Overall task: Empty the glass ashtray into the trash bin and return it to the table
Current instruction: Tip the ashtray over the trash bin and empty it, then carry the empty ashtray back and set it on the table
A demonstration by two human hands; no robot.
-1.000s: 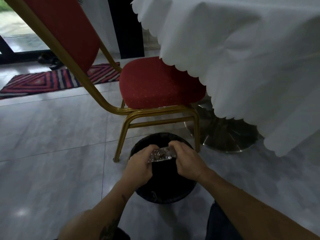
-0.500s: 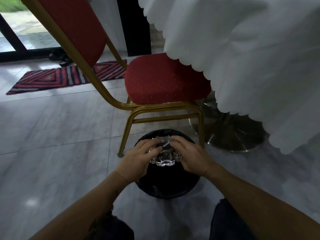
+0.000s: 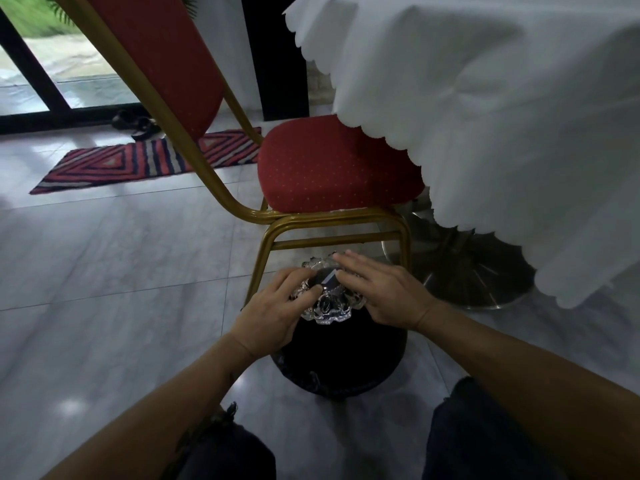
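I hold the glass ashtray (image 3: 325, 299) over the mouth of the black trash bin (image 3: 341, 362) with my 2 hands. My left hand (image 3: 277, 311) curls around its left rim, thumb tip pressing on the scalloped edge, fingers hooked over the top. My right hand (image 3: 382, 294) lies flatter, fingers stretched along the right rim and over the far edge, palm against the glass. Something small and pale shows in the dark hollow between my thumbs; I cannot tell what it is.

The bin stands on the grey tiled floor (image 3: 104, 299), just in front of the red chair (image 3: 332, 168), whose gold legs come down beside the bin's far rim. To the right, the white tablecloth (image 3: 502, 116) hangs low with its scalloped hem above the round metal table base (image 3: 474, 278). The floor to my left lies open as far as the striped rug (image 3: 145, 161). My 2 knees sit on either side of the bin's near edge.
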